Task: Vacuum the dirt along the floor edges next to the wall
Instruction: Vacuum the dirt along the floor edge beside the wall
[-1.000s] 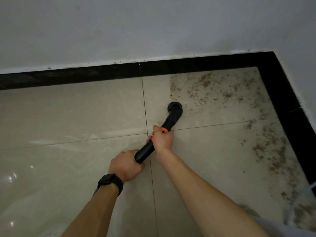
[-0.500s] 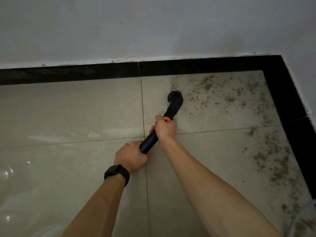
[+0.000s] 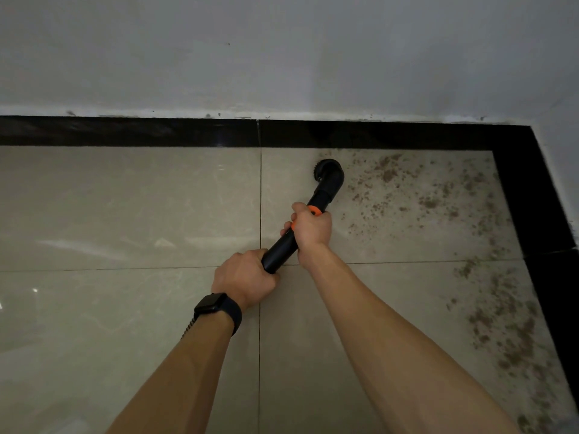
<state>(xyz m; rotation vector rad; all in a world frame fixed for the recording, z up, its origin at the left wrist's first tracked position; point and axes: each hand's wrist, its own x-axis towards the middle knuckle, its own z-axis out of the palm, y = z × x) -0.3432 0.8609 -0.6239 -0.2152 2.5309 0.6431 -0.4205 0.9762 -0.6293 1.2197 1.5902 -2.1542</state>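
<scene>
Firmly held: vacuum wand (image 3: 279,252) angled toward the wall (image 3: 282,57)

The left hand (image 3: 244,277), with a dark watch (image 3: 210,303) at its wrist, wraps the wand's near end; the right hand (image 3: 311,228) clamps it at the orange collar (image 3: 314,210). Its long axis runs lower left to upper right, brush head (image 3: 329,172) down on beige tile (image 3: 125,208) close to the black border (image 3: 125,133), brown dirt (image 3: 388,173) scattered to its right.

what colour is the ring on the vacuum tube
Orange ring on a black tube, clearest in the head view.
</scene>
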